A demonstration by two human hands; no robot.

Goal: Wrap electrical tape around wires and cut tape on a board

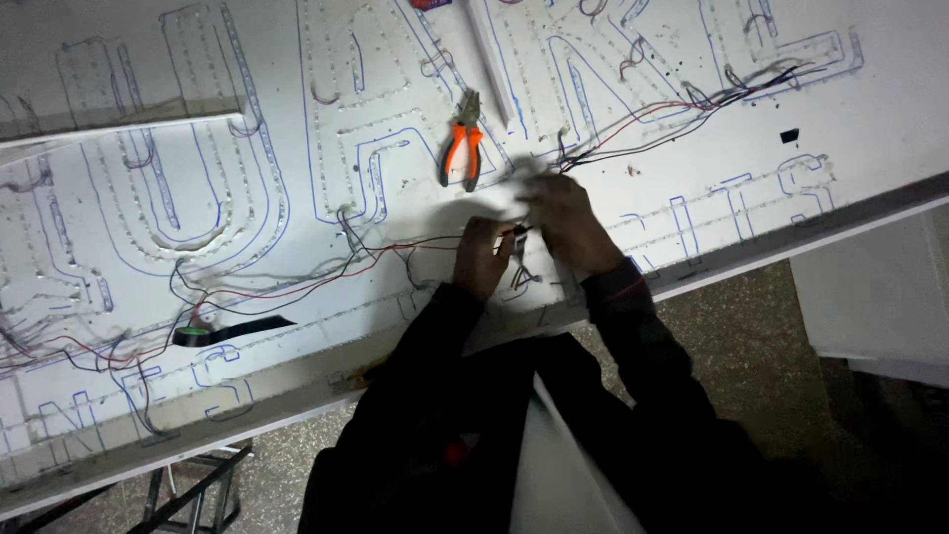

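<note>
1. The left hand point(481, 255) rests on the large white sign board marked with blue letter outlines point(870, 109), its fingers curled in and pinched on the thin red and black wires point(435, 243) that come in from the left.
2. The right hand point(563, 220) sits just beside the left one, slightly higher on the board, with its fingers bent down towards the same wire ends; it is blurred, so I cannot tell how firmly it grips or whether it has the wires between its fingertips.
3. The wire ends lie between the two hands, near the front edge of the board, where a small dark tangle of loose strands point(521, 272) hangs below the fingers.
4. A pair of pliers with orange handles point(463, 150) lies flat on the board above the hands, well apart from them, jaws pointing away from the person.
5. A bundle of red and black wires point(692, 109) runs from near the right hand up towards the board's far right corner.
6. A roll of black tape with a loose strip point(203, 334) lies on the board far to the left.
7. Both dark sleeves point(633, 326) reach over the board's front edge, and speckled floor point(761, 326) shows below.
</note>
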